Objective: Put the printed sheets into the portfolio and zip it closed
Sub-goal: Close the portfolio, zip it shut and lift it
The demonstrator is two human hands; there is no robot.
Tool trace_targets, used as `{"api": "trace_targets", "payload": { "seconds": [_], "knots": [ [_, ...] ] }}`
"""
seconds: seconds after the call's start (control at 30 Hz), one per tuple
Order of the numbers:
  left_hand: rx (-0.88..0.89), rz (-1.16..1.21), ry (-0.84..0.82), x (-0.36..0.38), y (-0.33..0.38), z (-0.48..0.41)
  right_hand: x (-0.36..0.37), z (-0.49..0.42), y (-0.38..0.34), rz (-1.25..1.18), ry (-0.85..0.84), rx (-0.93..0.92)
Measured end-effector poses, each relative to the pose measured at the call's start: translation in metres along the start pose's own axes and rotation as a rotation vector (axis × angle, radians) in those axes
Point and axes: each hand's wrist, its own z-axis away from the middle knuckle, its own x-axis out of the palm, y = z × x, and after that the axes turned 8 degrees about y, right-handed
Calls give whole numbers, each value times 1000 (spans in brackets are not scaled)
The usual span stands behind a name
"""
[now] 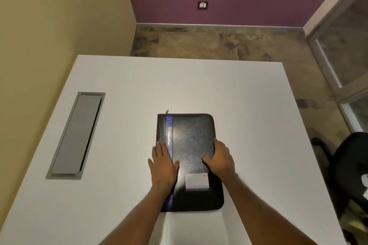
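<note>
Black zip portfolio point(189, 157) lies closed, flat on white worktop point(249, 105), mid-front. My L hand point(163, 162) flat & open on its spine side; R hand point(219, 158) open, fingers curled over its R edge.

White desk point(219, 89), grey cable hatch point(76, 137), black chair point(350, 165).

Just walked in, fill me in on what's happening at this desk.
A person is leaning over a white desk with both hands on a closed black portfolio. The left hand lies flat over its blue-striped spine edge; the right hand rests on the opposite edge. A zipper pull sticks out at the far corner. No loose printed sheets are in view. A white label sits on the cover.
</note>
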Motion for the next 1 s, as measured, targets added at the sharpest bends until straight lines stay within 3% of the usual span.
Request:
{"api": "trace_targets", "payload": {
  "seconds": [0.27, 0.57, 1.0],
  "knots": [
    [-232, 233, 21, 2, -18, 22, 25, 33, 26, -104, -16, 192],
    [-371, 398, -18, 5, -35, -21, 29, 11, 38, -283, 8, 303],
    [-387, 444, 109, -51, -62, -79, 27, -32, -60, -169, 88, 195]
  ]
}}
